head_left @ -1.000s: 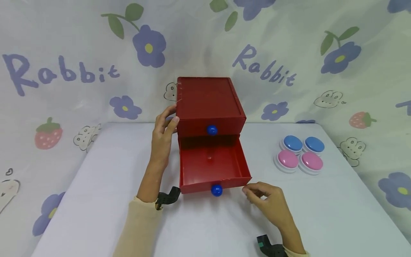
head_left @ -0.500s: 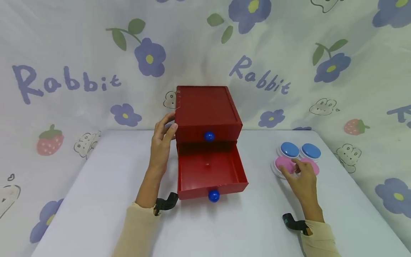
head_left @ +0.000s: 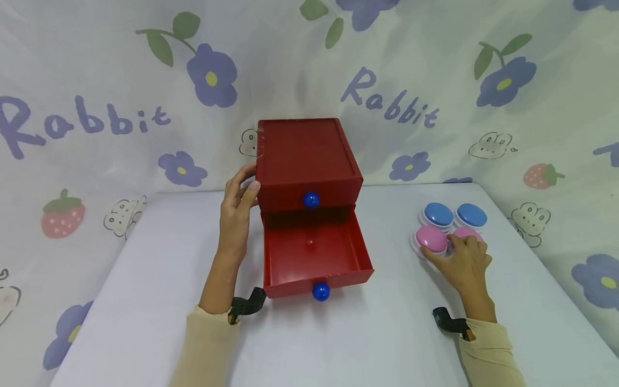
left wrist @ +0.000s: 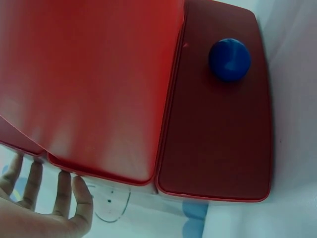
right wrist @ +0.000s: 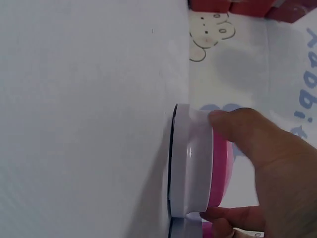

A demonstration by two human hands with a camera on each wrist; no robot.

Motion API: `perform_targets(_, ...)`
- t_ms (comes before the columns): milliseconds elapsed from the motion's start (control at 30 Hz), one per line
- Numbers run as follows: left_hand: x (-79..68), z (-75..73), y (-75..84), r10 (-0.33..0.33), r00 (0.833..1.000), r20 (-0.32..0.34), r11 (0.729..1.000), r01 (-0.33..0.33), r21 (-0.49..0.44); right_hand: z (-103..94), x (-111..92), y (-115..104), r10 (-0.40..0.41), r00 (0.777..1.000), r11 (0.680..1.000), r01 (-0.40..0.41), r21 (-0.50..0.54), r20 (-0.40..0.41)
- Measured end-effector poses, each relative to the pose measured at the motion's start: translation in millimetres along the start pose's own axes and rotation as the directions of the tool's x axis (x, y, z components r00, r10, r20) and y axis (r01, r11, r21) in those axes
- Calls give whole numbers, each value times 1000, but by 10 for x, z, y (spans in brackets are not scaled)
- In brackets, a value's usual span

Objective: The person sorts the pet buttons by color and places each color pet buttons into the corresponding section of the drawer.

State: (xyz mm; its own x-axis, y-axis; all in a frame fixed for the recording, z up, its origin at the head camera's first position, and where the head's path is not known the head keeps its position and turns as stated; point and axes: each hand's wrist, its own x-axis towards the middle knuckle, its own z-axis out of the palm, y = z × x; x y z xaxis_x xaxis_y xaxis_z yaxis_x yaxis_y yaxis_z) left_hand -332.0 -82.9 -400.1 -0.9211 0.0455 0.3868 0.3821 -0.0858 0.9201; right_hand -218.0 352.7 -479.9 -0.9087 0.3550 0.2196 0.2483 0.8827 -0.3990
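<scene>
On the desk (head_left: 387, 333), right of the red cabinet (head_left: 307, 150), your right grip (head_left: 466, 266) is pinching the pink button (head_left: 432, 238) closer to the cabinet, while your left grip (head_left: 234, 217) is resting, fingers spread, against the cabinet's left side. You are likely lifting best by squeezing only the white rim (right wrist: 198, 163), sparing the pink top and not nudging the neighbouring pink button (head_left: 468, 231).

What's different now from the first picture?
The right hand moved from the open drawer over to the right and now pinches the left pink button. The left hand still touches the red box; the drawer stays open.
</scene>
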Motion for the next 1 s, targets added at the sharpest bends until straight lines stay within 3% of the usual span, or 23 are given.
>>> perform_targets(233,38,0,25,23,1000,12,999,-23,-28,42,-17,6,55,998,998,-55,2,28)
perform_targets(433,29,-20,13,20,1000,9,999,-20,-29,167,-24,28,53,998,997,-51,63,-37)
perform_targets(600,1,-29,1,0,1000,2,999,0,-32,198,-92,35,106,992,984,-95,148,-68)
perform_targets(800,17,-8,3,18,1000,10,999,-17,-49,130,-107,17,48,991,985,-26,170,-128)
perform_targets(1000,5,-1,-2,6,1000,-4,999,-7,-37,91,-93,-15,73,997,992,-71,107,-14)
